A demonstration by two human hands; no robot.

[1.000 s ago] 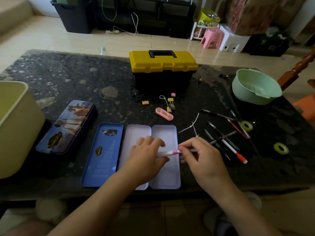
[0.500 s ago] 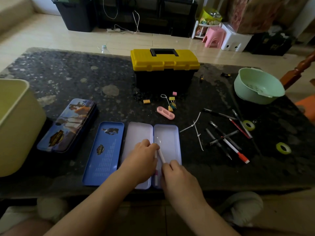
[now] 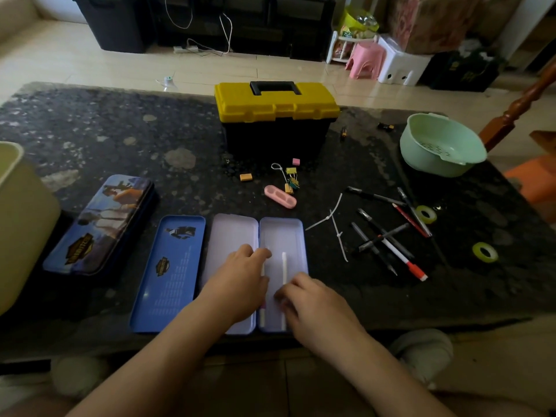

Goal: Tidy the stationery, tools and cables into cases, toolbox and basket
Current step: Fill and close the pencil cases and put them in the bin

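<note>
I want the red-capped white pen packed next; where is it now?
In the head view the red-capped white pen lies on the table to the right, among the loose pens, between the open pencil case and the nearer tape roll.

A: Floor?
B: Pale beige tiles [image 3: 90,64], glossy, daylight sheen on them far ahead of the left hand [image 3: 240,284].
A: Furniture?
B: Dark speckled stone table [image 3: 90,130] under it. Far ahead, a low black cabinet [image 3: 255,25]; white cables [image 3: 225,28] hang down its front to a power strip [image 3: 185,49] on the floor. Black bin [image 3: 114,25] ahead-left.
A: Other side?
B: Far ahead of the right hand [image 3: 316,308], a pink stool [image 3: 365,60] just beside a white stool [image 3: 397,67], with a black crate [image 3: 460,70] to their right. Turned wooden post [image 3: 517,109] far right, orange seat [image 3: 532,182] below it.
</note>
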